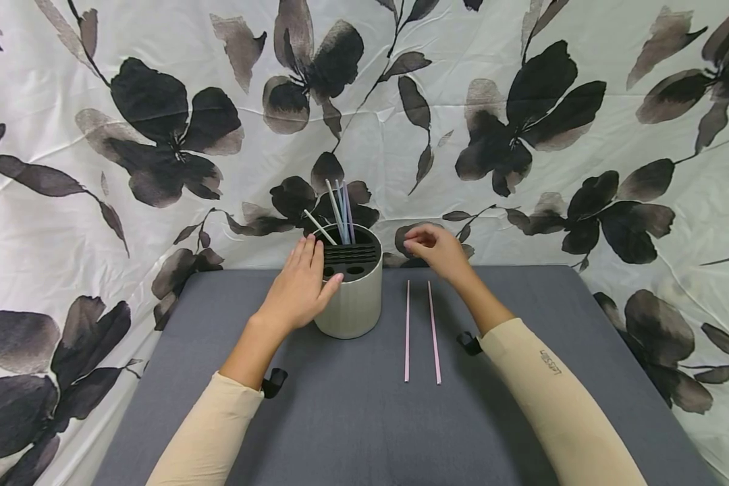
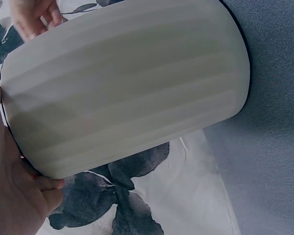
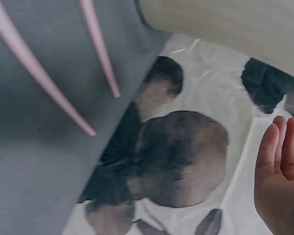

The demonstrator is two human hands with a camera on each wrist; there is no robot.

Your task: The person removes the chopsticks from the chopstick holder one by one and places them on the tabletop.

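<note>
A cream ribbed holder (image 1: 355,304) stands on the grey table (image 1: 352,418), with several straws (image 1: 340,212) sticking up from its slotted top. My left hand (image 1: 304,277) rests flat against the holder's left side, fingers straight, thumb across the front. The left wrist view shows the holder's wall (image 2: 127,88) close up, with the palm (image 2: 14,196) against it. My right hand (image 1: 430,246) hovers just right of the holder, fingers relaxed and holding nothing. Two pink straws (image 1: 407,331) (image 1: 433,331) lie side by side in front of it, also seen as straws (image 3: 39,83) in the right wrist view.
A white cloth (image 1: 522,135) printed with black flowers hangs behind and to both sides of the table. The table's right edge (image 1: 619,351) and left edge (image 1: 152,351) drop off to the cloth.
</note>
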